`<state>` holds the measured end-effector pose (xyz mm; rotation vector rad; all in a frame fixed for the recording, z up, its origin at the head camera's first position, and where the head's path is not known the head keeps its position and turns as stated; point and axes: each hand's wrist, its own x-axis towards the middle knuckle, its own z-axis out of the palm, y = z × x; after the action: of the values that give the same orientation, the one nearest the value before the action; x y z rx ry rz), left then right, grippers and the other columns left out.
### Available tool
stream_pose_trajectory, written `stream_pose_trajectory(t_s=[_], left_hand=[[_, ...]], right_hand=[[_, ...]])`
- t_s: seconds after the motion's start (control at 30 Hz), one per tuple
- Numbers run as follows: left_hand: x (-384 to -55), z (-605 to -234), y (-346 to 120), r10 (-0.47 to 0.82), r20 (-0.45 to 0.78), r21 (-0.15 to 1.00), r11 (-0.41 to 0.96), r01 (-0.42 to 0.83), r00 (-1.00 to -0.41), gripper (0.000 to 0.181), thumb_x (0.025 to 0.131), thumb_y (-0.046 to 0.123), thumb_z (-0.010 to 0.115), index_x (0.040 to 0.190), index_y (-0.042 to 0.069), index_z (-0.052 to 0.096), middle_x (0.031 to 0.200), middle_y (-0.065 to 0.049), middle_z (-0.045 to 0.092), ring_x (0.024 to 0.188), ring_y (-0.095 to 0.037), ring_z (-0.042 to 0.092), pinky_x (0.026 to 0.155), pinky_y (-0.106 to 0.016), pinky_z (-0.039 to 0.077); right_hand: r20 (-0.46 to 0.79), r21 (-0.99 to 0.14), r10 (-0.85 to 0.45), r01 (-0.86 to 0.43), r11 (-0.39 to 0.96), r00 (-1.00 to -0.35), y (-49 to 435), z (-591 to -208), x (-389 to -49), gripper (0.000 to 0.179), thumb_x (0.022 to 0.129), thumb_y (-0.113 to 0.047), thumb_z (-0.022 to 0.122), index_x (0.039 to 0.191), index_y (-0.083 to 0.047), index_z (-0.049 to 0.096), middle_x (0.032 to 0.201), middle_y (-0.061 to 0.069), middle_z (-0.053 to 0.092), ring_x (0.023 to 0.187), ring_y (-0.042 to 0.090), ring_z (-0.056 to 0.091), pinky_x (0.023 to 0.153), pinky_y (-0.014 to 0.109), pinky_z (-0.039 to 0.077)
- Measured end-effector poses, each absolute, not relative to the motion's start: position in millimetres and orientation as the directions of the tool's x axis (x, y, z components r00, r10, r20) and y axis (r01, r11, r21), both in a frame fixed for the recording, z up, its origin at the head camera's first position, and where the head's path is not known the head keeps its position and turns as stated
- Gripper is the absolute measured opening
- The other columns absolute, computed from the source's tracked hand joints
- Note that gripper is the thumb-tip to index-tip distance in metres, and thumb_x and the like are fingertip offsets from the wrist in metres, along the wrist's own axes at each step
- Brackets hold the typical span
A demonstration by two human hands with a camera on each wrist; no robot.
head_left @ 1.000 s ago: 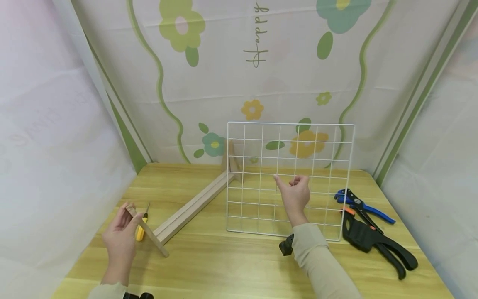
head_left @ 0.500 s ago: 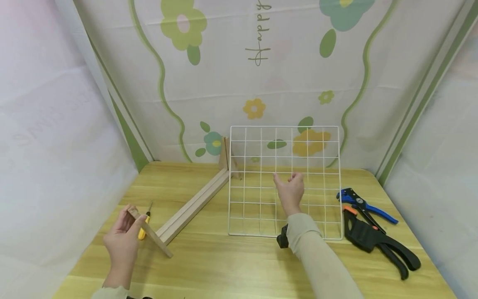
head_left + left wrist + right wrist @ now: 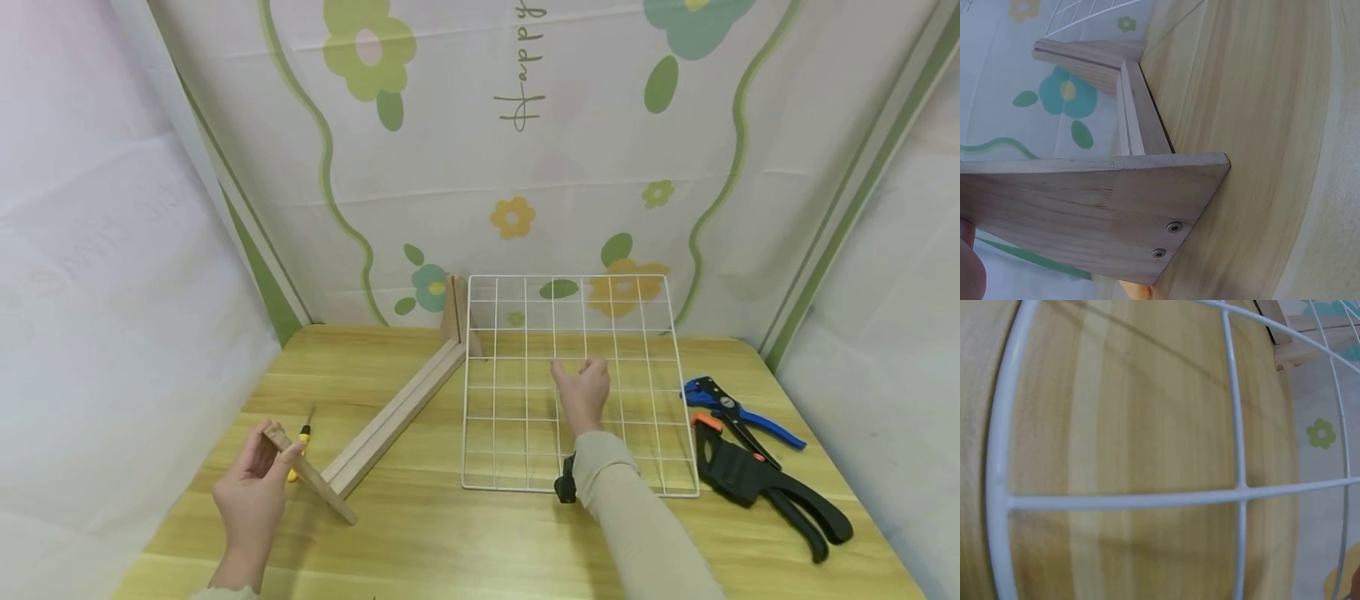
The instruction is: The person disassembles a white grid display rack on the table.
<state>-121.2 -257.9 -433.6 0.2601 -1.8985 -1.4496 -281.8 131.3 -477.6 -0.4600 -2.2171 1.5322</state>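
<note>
My left hand [image 3: 251, 487] pinches the near end panel [image 3: 322, 483] of a pale wooden stand between thumb and fingers. In the left wrist view two metal bolts [image 3: 1174, 227] sit in this panel [image 3: 1097, 212]. A grooved wooden bar [image 3: 397, 417] joins it to the far end panel [image 3: 454, 312], which has a slot. To the right, my right hand [image 3: 583, 396] grips a white wire grid [image 3: 526, 418], which leans back with its lower edge close to the table. The grid's left edge stands beside the far panel. Wires [image 3: 1104, 11] also show in the left wrist view.
Behind my left hand lies a yellow-handled screwdriver [image 3: 304, 437], partly hidden. At the table's [image 3: 450, 550] right are blue-handled pliers [image 3: 765, 426] and a black pistol-grip hand tool [image 3: 731, 475] with an orange tip. Printed fabric walls [image 3: 435, 167] close off the back and sides.
The wire grid has tipped further back; its upper edge is lower and its bottom edge sits nearer me. My left hand keeps its hold on the end panel, which has shifted slightly right in view.
</note>
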Motion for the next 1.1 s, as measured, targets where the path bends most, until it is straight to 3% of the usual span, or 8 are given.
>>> stream_pose_trajectory(t_s=[0.13, 0.37, 0.53, 0.63, 0.83, 1.1], left_hand=[[-119, -433, -257, -0.562, 0.418, 0.899, 0.371, 0.234, -0.713, 0.053, 0.071, -0.008, 0.075, 0.121, 0.001, 0.06, 0.115, -0.003, 0.063, 0.096, 0.008, 0.059, 0.078, -0.011, 0.048], [-118, -435, -258, -0.542, 0.471, 0.872, 0.405, 0.274, -0.696, 0.051, 0.069, -0.011, 0.075, 0.117, -0.003, 0.062, 0.106, 0.015, 0.064, 0.095, 0.007, 0.061, 0.079, -0.013, 0.049], [-118, -437, -257, -0.538, 0.502, 0.856, 0.421, 0.3, -0.678, 0.049, 0.067, -0.014, 0.074, 0.114, -0.005, 0.062, 0.105, 0.016, 0.064, 0.095, 0.007, 0.061, 0.079, -0.013, 0.049], [-120, -437, -258, -0.533, 0.514, 0.847, 0.439, 0.299, -0.672, 0.049, 0.067, -0.013, 0.075, 0.114, -0.004, 0.063, 0.105, 0.014, 0.064, 0.095, 0.007, 0.06, 0.078, -0.012, 0.049], [-120, -438, -260, -0.54, 0.511, 0.844, 0.463, 0.271, -0.669, 0.051, 0.066, -0.011, 0.076, 0.114, -0.002, 0.063, 0.111, -0.002, 0.065, 0.095, 0.009, 0.059, 0.078, -0.012, 0.048], [-119, -438, -259, -0.533, 0.506, 0.846, 0.458, 0.272, -0.678, 0.052, 0.066, -0.012, 0.076, 0.115, -0.002, 0.062, 0.111, -0.001, 0.065, 0.096, 0.009, 0.059, 0.078, -0.013, 0.049]], right_hand=[[0.157, -0.931, 0.479, 0.033, 0.364, -0.864, 132, -487, -282, 0.054, 0.076, -0.035, 0.074, 0.102, -0.001, 0.04, 0.09, 0.012, 0.041, 0.08, 0.025, 0.038, 0.068, 0.035, 0.038], [0.146, -0.91, 0.479, 0.072, 0.407, -0.866, 132, -501, -280, 0.069, 0.078, -0.039, 0.072, 0.122, 0.003, 0.04, 0.111, 0.024, 0.049, 0.095, 0.031, 0.045, 0.083, 0.046, 0.044], [0.117, -0.898, 0.484, 0.116, 0.425, -0.867, 136, -506, -278, 0.074, 0.079, -0.039, 0.071, 0.131, 0.002, 0.038, 0.122, 0.024, 0.049, 0.109, 0.036, 0.045, 0.094, 0.051, 0.041], [0.118, -0.877, 0.476, 0.133, 0.461, -0.872, 139, -509, -278, 0.075, 0.08, -0.041, 0.069, 0.134, 0.002, 0.037, 0.128, 0.024, 0.046, 0.118, 0.039, 0.04, 0.1, 0.052, 0.036], [0.076, -0.854, 0.448, 0.173, 0.49, -0.891, 140, -516, -278, 0.078, 0.082, -0.045, 0.065, 0.138, 0.0, 0.035, 0.134, 0.023, 0.041, 0.124, 0.04, 0.033, 0.104, 0.052, 0.032], [0.094, -0.811, 0.419, 0.175, 0.559, -0.903, 141, -525, -277, 0.078, 0.083, -0.045, 0.063, 0.139, 0.003, 0.035, 0.127, 0.027, 0.042, 0.118, 0.041, 0.037, 0.1, 0.053, 0.035]])
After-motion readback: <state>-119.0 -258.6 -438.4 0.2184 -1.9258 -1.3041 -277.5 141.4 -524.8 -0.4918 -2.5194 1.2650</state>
